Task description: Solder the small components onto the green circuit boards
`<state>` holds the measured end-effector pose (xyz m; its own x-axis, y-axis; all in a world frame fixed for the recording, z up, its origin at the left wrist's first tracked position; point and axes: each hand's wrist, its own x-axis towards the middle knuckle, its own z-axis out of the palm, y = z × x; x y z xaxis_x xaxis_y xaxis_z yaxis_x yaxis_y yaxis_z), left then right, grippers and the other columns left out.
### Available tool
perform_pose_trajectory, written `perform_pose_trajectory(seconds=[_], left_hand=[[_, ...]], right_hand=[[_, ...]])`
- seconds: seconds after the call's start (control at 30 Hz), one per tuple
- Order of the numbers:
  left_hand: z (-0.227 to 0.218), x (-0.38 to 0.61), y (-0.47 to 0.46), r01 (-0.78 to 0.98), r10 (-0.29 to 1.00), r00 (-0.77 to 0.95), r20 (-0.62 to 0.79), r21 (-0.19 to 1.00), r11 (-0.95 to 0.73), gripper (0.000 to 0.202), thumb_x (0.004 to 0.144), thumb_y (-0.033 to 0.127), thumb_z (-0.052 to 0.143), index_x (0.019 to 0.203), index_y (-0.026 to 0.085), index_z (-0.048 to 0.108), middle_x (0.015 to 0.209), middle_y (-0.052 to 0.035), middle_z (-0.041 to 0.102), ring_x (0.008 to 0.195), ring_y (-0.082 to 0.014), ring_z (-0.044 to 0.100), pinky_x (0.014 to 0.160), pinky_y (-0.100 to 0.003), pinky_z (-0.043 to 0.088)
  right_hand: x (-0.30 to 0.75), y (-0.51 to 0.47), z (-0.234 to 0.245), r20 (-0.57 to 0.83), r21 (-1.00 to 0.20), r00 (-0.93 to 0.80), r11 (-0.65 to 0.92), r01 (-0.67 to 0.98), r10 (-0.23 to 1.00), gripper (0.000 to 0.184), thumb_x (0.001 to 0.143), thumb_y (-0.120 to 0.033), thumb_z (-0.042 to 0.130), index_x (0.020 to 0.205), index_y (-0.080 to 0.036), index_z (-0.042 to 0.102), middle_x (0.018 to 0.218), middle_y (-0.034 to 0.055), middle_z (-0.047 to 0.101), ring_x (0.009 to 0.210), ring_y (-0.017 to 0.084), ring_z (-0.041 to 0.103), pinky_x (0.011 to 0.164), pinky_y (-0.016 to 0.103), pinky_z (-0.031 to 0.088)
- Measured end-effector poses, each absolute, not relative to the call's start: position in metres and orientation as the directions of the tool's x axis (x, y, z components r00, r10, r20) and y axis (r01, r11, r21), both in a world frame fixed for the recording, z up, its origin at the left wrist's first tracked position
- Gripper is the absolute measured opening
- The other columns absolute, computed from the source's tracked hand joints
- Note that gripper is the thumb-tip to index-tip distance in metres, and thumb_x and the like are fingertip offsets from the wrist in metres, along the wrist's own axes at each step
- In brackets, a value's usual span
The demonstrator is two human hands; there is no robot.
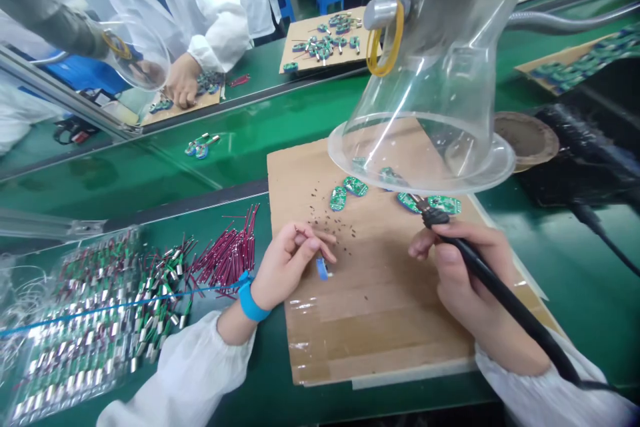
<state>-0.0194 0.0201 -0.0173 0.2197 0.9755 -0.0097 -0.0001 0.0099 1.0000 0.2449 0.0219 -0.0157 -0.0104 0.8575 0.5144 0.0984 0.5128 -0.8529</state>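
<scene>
My right hand [475, 287] is closed around the black handle of a soldering iron [493, 280]. The iron's metal tip end points up and left, close to several green circuit boards [444, 205] under the rim of a clear funnel-shaped hood [425, 147]. Over the left part of a cardboard sheet [380, 320], my left hand [290, 260] has its thumb and fingers drawn together. At those fingertips is a small blue part [323, 269], partly covered by the fingers. A blue wrist strap [251, 298] with a cord circles my left wrist. Tiny dark bits [345, 223] lie scattered beyond the fingers.
On the left lie dark red wires [230, 250] and many metal-ended parts with green wires [163, 293]. A round tin [527, 137] stands right of the hood. Boards rest on a raised cardboard sheet [367, 17] at the back. Across the bench, a co-worker's hand [184, 82] touches boards.
</scene>
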Motion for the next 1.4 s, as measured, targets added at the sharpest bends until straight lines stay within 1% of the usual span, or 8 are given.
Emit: perform_pose_trajectory(seconds=[0.13, 0.27, 0.47, 0.67, 0.83, 0.93, 1.1, 1.4], left_hand=[[-0.016, -0.017, 0.019, 0.164, 0.96, 0.222, -0.173, 0.977, 0.138, 0.022, 0.104, 0.041, 0.055, 0.096, 0.02, 0.05, 0.081, -0.0006, 0.069, 0.065, -0.0111, 0.063, 0.064, -0.025, 0.05], [-0.01, -0.017, 0.02, 0.275, 0.927, 0.322, -0.192, 0.956, 0.103, 0.022, 0.105, 0.038, 0.053, 0.097, 0.018, 0.057, 0.085, -0.003, 0.071, 0.076, -0.0127, 0.066, 0.074, -0.026, 0.051], [-0.004, -0.017, 0.022, 0.19, 0.912, 0.364, -0.19, 0.974, 0.127, 0.023, 0.108, 0.034, 0.046, 0.096, 0.018, 0.057, 0.083, -0.0028, 0.068, 0.085, -0.014, 0.067, 0.077, -0.027, 0.049], [-0.004, -0.018, 0.021, -0.119, 0.847, 0.437, -0.302, 0.914, 0.387, 0.02, 0.106, 0.036, 0.051, 0.097, 0.019, 0.054, 0.067, 0.0043, 0.056, 0.05, -0.0088, 0.055, 0.059, -0.026, 0.048], [-0.008, -0.016, 0.023, -0.136, 0.944, 0.301, -0.137, 0.973, 0.185, 0.02, 0.103, 0.036, 0.056, 0.094, 0.018, 0.059, 0.092, -0.0054, 0.066, 0.097, -0.019, 0.068, 0.093, -0.035, 0.053], [-0.011, -0.016, 0.026, -0.186, 0.924, 0.328, -0.196, 0.946, 0.266, 0.022, 0.103, 0.038, 0.055, 0.094, 0.018, 0.057, 0.09, -0.0039, 0.062, 0.086, -0.0175, 0.068, 0.084, -0.034, 0.055], [-0.007, -0.019, 0.029, 0.174, 0.934, 0.249, -0.256, 0.961, 0.217, 0.025, 0.106, 0.037, 0.047, 0.093, 0.018, 0.056, 0.085, -0.0021, 0.064, 0.066, -0.0126, 0.064, 0.068, -0.028, 0.051], [0.005, -0.038, 0.044, 0.673, 0.948, 0.313, 0.066, 0.689, -0.27, 0.023, 0.105, 0.028, 0.047, 0.114, 0.022, 0.067, 0.123, -0.0111, 0.062, 0.119, -0.0256, 0.058, 0.105, -0.042, 0.045]], right_hand=[[0.242, 0.02, -0.015, 0.467, -0.88, -0.022, 0.467, 0.089, 0.884, 0.032, 0.097, -0.011, 0.058, 0.125, -0.026, 0.055, 0.088, 0.0019, 0.066, 0.07, 0.017, 0.068, 0.064, 0.035, 0.055], [0.241, 0.019, -0.014, 0.429, -0.9, -0.027, 0.43, 0.076, 0.903, 0.038, 0.093, -0.006, 0.061, 0.125, -0.026, 0.053, 0.091, 0.001, 0.066, 0.069, 0.015, 0.07, 0.063, 0.032, 0.057], [0.241, 0.017, -0.011, 0.397, -0.911, -0.002, 0.394, 0.123, 0.918, 0.035, 0.092, -0.007, 0.063, 0.121, -0.026, 0.055, 0.09, 0.0009, 0.068, 0.07, 0.015, 0.073, 0.061, 0.029, 0.059], [0.241, 0.019, -0.013, 0.402, -0.908, 0.021, 0.396, 0.14, 0.915, 0.03, 0.094, -0.011, 0.062, 0.119, -0.025, 0.055, 0.092, 0.0024, 0.066, 0.068, 0.015, 0.071, 0.063, 0.032, 0.059], [0.242, 0.019, -0.016, 0.392, -0.912, 0.014, 0.387, 0.135, 0.92, 0.03, 0.094, -0.013, 0.063, 0.12, -0.026, 0.055, 0.093, 0.0028, 0.066, 0.067, 0.015, 0.071, 0.06, 0.031, 0.059], [0.243, 0.018, -0.019, 0.373, -0.924, 0.019, 0.369, 0.103, 0.928, 0.029, 0.095, -0.015, 0.063, 0.12, -0.026, 0.056, 0.1, 0.0043, 0.066, 0.068, 0.014, 0.07, 0.058, 0.03, 0.058], [0.245, 0.018, -0.024, 0.355, -0.927, 0.004, 0.351, 0.135, 0.935, 0.03, 0.095, -0.018, 0.063, 0.123, -0.026, 0.055, 0.1, 0.0047, 0.066, 0.073, 0.016, 0.07, 0.068, 0.035, 0.059], [0.251, 0.016, -0.038, 0.276, -0.943, -0.02, 0.274, 0.19, 0.961, 0.031, 0.092, -0.024, 0.07, 0.121, -0.026, 0.061, 0.101, 0.0071, 0.07, 0.083, 0.022, 0.071, 0.068, 0.036, 0.057]])
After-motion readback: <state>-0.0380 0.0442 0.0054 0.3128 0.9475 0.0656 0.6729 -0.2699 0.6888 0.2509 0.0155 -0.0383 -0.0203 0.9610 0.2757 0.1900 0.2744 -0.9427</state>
